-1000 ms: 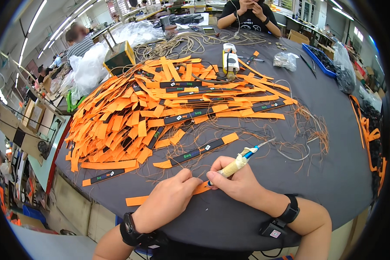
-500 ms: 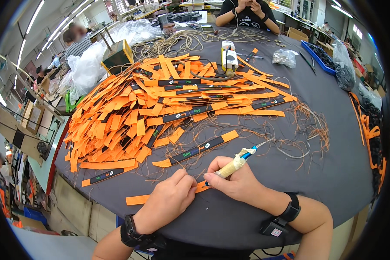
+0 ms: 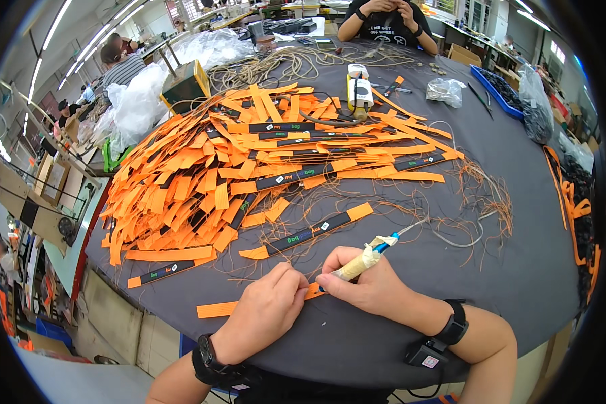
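Note:
An orange webbing strap (image 3: pixel 217 310) lies close to the table's near edge, partly covered by my left hand (image 3: pixel 268 306). That hand is closed, fingers pinching the strap. In my right hand (image 3: pixel 363 286) I grip a blue corded pen-shaped tool (image 3: pixel 361 262), its barrel wrapped in cream tape. Its lower end points down at the strap, right beside my left fingertips; the exact contact is hidden by my fingers. Beyond my hands rests a black-and-orange strap (image 3: pixel 308 233) with a printed middle. Another such strap (image 3: pixel 166 271) lies to the left.
A big heap of orange and black straps (image 3: pixel 182 178) spreads over the grey table (image 3: pixel 512 269). Loose threads (image 3: pixel 481 192) and a grey cord lie about. Farther off are a white-and-yellow bottle-like object (image 3: pixel 359 93), a small plastic bag (image 3: pixel 444 92) and a blue tray (image 3: pixel 495 91). A person sits opposite.
Both hands keep nearly the same grip and place, with only tiny shifts at the strap. The whole view has moved slightly. Across the table, the other person's hands have shifted a little.

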Available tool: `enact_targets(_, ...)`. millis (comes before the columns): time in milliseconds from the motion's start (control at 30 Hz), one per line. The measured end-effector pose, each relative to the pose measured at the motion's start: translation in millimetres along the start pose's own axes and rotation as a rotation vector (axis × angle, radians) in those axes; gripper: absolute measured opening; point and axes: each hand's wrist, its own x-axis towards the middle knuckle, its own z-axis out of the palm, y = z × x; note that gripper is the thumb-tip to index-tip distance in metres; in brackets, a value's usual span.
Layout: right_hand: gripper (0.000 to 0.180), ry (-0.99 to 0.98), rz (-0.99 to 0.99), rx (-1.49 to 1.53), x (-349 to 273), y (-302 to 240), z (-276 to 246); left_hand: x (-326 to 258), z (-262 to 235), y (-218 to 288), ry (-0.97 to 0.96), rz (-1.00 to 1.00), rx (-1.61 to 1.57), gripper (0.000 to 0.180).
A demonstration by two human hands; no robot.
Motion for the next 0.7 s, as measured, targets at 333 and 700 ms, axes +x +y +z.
enact_targets(333, 0.016, -0.009, -0.017, -0.024, 0.6, 1.2, 0.8, 0.4, -1.3, 0.4, 0.011, 0.0, -0.012, 0.013)
enact_targets(700, 0.02, 0.082, -0.005, 0.135, 1.7, 8.2, 6.6, -0.2, -1.3, -1.3, 0.042, -0.066, -0.041, 0.011)
